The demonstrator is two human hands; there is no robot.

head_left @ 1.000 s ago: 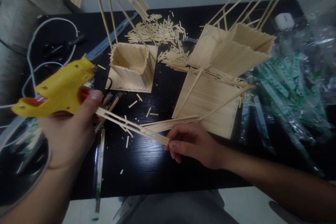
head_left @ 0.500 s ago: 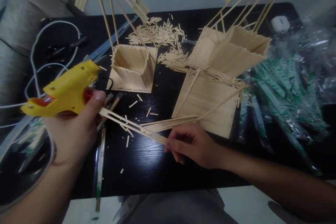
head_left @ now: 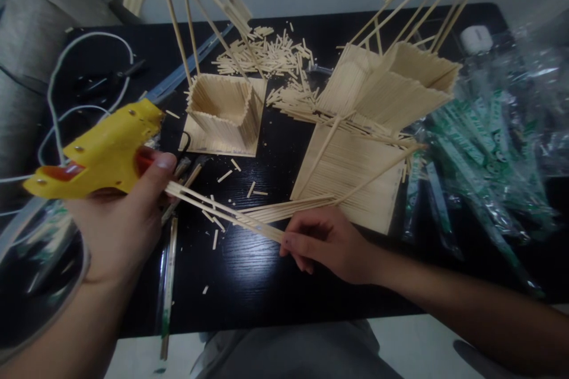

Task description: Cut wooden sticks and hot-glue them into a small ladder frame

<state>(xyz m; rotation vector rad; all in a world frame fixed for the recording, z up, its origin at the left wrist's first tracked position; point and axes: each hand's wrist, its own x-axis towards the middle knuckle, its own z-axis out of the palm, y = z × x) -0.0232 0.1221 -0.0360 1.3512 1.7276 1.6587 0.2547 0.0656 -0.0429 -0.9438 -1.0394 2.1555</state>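
Note:
My left hand (head_left: 127, 222) is closed around a yellow glue gun (head_left: 104, 151), whose nozzle end points up and to the right. Thin wooden sticks (head_left: 222, 210) run from beside the fingers of that hand across to my right hand (head_left: 326, 243), which pinches their far ends. The sticks spread slightly apart toward the left and come together at the right. Just behind them lies a bundle of loose sticks (head_left: 288, 208) on the black table. How my left fingers touch the sticks is partly hidden.
A square stick box on a base (head_left: 222, 115) stands behind my left hand. A larger stick structure (head_left: 355, 157) fills the back right. Short cut pieces (head_left: 271, 56) lie heaped between them. Green-printed plastic wrappers (head_left: 484, 142) cover the right side; a white cable (head_left: 51, 92) loops at left.
My left hand and the glue gun have shifted slightly left. My right hand stays nearly in place, still pinching the stick ends.

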